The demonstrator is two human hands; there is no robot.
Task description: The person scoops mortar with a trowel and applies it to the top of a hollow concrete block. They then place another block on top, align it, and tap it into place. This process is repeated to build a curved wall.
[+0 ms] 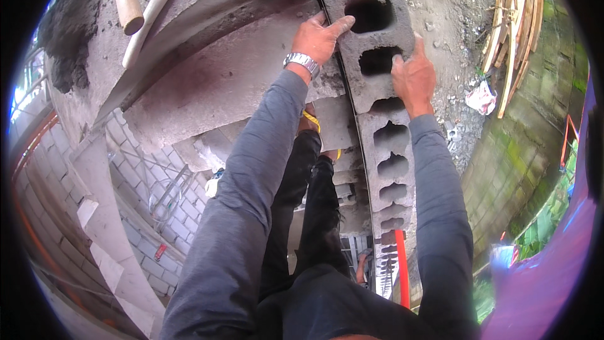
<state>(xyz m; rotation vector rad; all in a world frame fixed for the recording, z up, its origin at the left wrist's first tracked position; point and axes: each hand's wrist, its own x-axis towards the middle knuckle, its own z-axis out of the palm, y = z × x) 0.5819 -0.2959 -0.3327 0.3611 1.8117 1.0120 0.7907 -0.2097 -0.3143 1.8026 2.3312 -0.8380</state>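
Observation:
A row of grey hollow concrete blocks (363, 39) runs from the top of the view down toward me, its dark cavities facing up. My left hand (316, 39), with a metal watch at the wrist, is closed on the left edge of an upper block. Its thumb lies over the top face near a cavity, and the fingers reach down the side. Opposite it, my right hand (415, 79) grips the right edge, thumb at the rim of a cavity and index finger stretched along the outer side. A thin dark line (344, 72) follows the left edge of the row.
Two tool handles, one plain wood (128, 1) and one white and blue (148, 23), lie on concrete at the upper left beside dark mortar (75, 38). Wood strips (517, 19) and a crumpled white bag (481, 98) are right. A red-orange strip (402, 271) stands near the blocks.

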